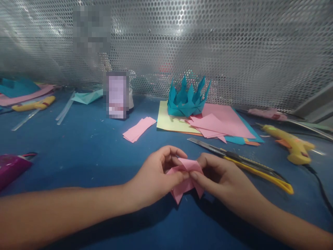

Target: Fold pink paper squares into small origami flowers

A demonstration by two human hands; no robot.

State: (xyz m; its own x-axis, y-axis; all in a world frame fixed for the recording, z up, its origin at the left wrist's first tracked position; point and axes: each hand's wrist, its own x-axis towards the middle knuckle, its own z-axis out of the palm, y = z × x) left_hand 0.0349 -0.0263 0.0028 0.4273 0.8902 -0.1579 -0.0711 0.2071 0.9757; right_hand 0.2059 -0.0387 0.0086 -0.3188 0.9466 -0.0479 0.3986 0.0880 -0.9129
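Between my two hands, just above the blue table, is a folded piece of pink paper (184,184) with pointed corners hanging down. My left hand (162,173) pinches its left side, thumb across the front. From the right, my right hand (220,172) grips it too, the thumb pressing near the centre fold. Both thumb tips almost meet there; several fingertips are hidden behind the paper. A yellow and black utility knife (241,163) with its blade out lies beyond my right hand. Some pink paper strips (139,129) rest farther back, left of centre.
A teal paper crown (186,100) stands on stacked coloured sheets (229,119). A yellow glue gun (291,142) with a cord lies right, another glue gun (35,104) far left. A phone (116,95) stands upright before the perforated metal wall (145,45). Clear sticks (65,108) lie left.
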